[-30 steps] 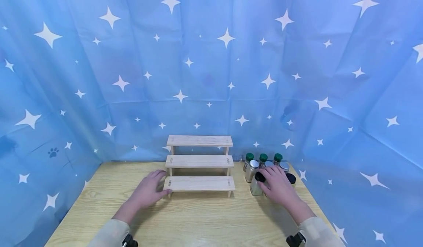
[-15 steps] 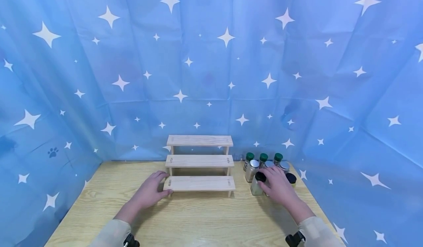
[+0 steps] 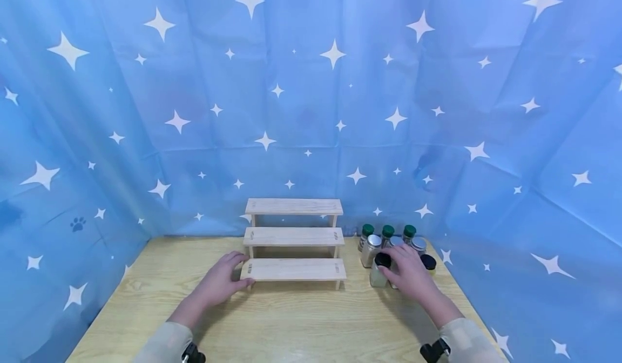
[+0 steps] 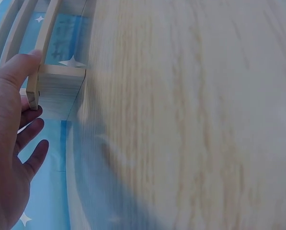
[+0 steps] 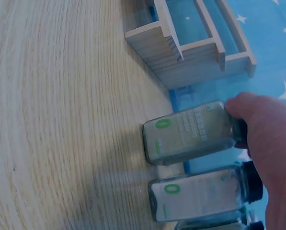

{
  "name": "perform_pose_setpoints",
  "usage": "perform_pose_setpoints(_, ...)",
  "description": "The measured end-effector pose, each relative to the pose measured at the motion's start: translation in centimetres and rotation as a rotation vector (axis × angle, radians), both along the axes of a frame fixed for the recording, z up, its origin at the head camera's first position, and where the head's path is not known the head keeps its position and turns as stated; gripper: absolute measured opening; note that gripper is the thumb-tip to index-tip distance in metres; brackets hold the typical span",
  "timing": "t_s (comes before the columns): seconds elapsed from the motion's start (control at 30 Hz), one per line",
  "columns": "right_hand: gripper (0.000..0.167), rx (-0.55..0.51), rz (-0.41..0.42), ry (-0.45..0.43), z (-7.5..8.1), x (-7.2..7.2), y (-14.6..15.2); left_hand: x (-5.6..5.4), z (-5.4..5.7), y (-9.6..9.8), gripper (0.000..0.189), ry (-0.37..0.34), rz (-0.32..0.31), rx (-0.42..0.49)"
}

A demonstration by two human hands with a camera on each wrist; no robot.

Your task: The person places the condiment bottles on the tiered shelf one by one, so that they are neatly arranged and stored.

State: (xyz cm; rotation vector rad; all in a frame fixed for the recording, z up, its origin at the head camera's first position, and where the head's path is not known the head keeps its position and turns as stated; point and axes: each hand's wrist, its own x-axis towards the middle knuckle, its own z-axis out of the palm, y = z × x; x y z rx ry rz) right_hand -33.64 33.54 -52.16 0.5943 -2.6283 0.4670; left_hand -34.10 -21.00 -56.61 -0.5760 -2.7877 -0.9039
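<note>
A pale wooden three-tier rack (image 3: 293,269) stands near the back of the table. My left hand (image 3: 220,281) holds the left end of its lowest board, thumb on the front edge (image 4: 48,36) and the other fingers beyond it. At the right, my right hand (image 3: 412,272) pinches the black cap of a square glass spice jar (image 3: 378,275), the front-left one of a group. Pale greenish powder and a label with green print show on this jar (image 5: 188,132) in the right wrist view. Beside it, a black-capped jar (image 5: 200,192) has whitish contents.
Behind my right hand stand several more jars, some with green caps (image 3: 367,229) and some with silver lids (image 3: 374,241). Another black cap (image 3: 428,262) shows to the hand's right. A blue star-patterned cloth (image 3: 301,109) hangs behind and beside the wooden table (image 3: 301,325).
Both hands keep nearly the same places, the left on the rack and the right on the jar's cap. The pinched jar has shifted very slightly to the right.
</note>
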Motion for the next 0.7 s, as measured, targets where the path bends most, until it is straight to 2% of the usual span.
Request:
perform_pose_setpoints(0.2,0.046,-0.020,0.003,-0.006,0.6,-0.1,-0.1,-0.2,-0.1,-0.1,0.073,0.016,-0.002,0.016)
perform_pose_setpoints(0.43,0.043,-0.053,0.034,0.032,1.4,-0.4,-0.8,0.2,-0.1,-0.2,0.074,-0.006,0.009,0.004)
perform_pose_setpoints(0.53,0.043,-0.090,0.039,0.031,2.1,-0.7,-1.2,0.1,0.1,-0.2,0.075,-0.008,0.003,0.006)
perform_pose_setpoints(0.7,0.044,-0.170,0.032,-0.023,3.7,-1.3,-2.2,-0.1,0.5,-0.1,0.073,-0.034,0.008,0.008)
